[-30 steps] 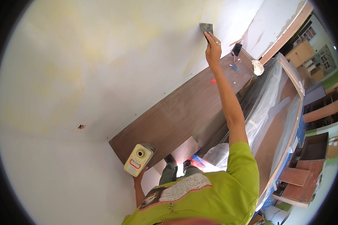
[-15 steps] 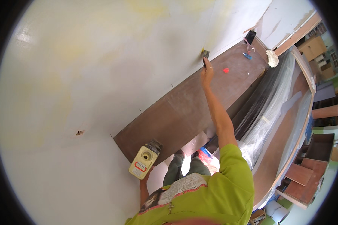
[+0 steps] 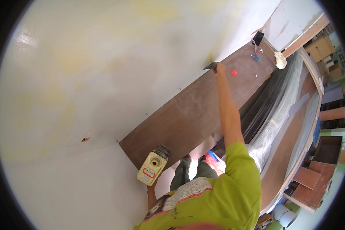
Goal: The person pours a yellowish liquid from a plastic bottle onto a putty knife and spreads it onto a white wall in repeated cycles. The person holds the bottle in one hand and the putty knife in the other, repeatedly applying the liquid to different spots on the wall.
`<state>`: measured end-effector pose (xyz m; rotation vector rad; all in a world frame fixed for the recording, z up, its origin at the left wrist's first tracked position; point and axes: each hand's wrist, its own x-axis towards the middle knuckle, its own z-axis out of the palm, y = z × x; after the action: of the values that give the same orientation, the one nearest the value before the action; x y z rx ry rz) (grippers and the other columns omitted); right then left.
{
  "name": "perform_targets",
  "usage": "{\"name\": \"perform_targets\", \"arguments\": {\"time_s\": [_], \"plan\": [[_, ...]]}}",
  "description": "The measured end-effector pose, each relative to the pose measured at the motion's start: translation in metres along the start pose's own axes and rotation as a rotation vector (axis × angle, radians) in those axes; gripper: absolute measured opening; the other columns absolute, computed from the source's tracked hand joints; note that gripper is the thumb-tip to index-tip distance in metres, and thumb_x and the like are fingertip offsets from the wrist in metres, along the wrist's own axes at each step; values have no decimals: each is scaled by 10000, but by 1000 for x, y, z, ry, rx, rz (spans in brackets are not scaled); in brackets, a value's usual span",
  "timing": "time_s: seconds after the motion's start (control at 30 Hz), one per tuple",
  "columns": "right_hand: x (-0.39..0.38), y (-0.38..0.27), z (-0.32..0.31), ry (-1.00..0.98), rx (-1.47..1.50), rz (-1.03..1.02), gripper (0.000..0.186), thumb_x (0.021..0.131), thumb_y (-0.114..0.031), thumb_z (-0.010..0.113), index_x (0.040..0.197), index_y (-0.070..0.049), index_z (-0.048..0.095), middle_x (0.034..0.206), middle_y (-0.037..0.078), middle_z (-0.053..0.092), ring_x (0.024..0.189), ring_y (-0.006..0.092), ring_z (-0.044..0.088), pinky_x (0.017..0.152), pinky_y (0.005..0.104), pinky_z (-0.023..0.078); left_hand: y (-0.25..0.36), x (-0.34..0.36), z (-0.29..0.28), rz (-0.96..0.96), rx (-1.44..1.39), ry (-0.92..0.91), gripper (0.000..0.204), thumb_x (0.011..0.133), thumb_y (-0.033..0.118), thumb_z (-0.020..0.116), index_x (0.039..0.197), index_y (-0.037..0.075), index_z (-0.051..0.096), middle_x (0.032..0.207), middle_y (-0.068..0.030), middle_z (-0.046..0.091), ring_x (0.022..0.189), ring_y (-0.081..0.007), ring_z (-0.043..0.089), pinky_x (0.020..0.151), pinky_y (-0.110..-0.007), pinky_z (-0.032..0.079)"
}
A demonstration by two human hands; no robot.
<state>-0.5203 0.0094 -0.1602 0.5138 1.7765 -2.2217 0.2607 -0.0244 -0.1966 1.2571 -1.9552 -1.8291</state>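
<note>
My right hand point(image 3: 220, 69) is closed around a putty knife point(image 3: 211, 66), its dark blade lying against the white wall point(image 3: 103, 76) just above a brown board's edge. A short yellow streak point(image 3: 211, 56) shows on the wall beside the blade. Lower down, my left hand point(image 3: 152, 187) grips a cream plastic jug point(image 3: 146, 174) from below; most of its fingers are hidden behind it. The jug has a round neck hole and a red loop mark, and its far end is dark and smeared. It is held over the near end of the brown board point(image 3: 180, 115).
On the board lie a red lump point(image 3: 234, 72), a blue item with a cord point(image 3: 255, 58) and a black phone-like object point(image 3: 258, 38). A crumpled white wad point(image 3: 280, 60) sits at its far corner. Clear plastic sheeting point(image 3: 274, 119) drapes at right. The wall has a small hole point(image 3: 85, 139).
My right hand has turned and shifted slightly right and down, swinging the blade to point left. The yellow streak beside it shows more clearly. The jug stays in my left hand; the view shifted slightly.
</note>
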Motion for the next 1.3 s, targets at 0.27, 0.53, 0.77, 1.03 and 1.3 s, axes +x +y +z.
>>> {"name": "perform_targets", "arguments": {"time_s": [0.27, 0.53, 0.77, 1.03, 1.3], "plan": [[26, -63, 12, -56, -81, -74, 203, 955, -169, 595, 939, 24, 659, 853, 143, 689, 642, 237, 676, 493, 343, 557, -20, 4, -5, 70, 7, 37, 731, 830, 93, 855, 1464, 58, 495, 1460, -96, 554, 1344, -252, 506, 1140, -398, 416], [14, -42, -44, 72, -121, -138, 221, 917, -161, 610, 1014, 28, 670, 909, 149, 687, 751, 280, 677, 614, 409, 595, -3, -4, -6, -11, 1, 19, 728, 829, 92, 857, 1462, 57, 499, 1452, -95, 561, 1336, -251, 513, 1136, -398, 420], [53, -38, 6, -48, -188, -133, 214, 922, -153, 600, 948, 49, 667, 882, 158, 680, 725, 269, 676, 565, 381, 591, 0, -16, -12, -49, 9, 32, 726, 828, 92, 858, 1459, 56, 501, 1444, -95, 566, 1329, -249, 519, 1132, -397, 423], [32, -71, -52, -7, -333, -323, 246, 918, -170, 587, 946, 56, 679, 810, 142, 670, 639, 226, 659, 529, 353, 571, 0, -15, -13, -71, 0, 20, 724, 827, 91, 860, 1456, 56, 505, 1436, -94, 573, 1320, -248, 525, 1128, -396, 427], [38, -43, -12, -77, -314, -307, 240, 919, -152, 572, 955, 61, 677, 844, 135, 671, 715, 223, 678, 539, 384, 591, 3, -24, -14, -70, 0, 23, 722, 826, 91, 862, 1454, 55, 508, 1428, -94, 580, 1312, -247, 532, 1123, -396, 431]]}}
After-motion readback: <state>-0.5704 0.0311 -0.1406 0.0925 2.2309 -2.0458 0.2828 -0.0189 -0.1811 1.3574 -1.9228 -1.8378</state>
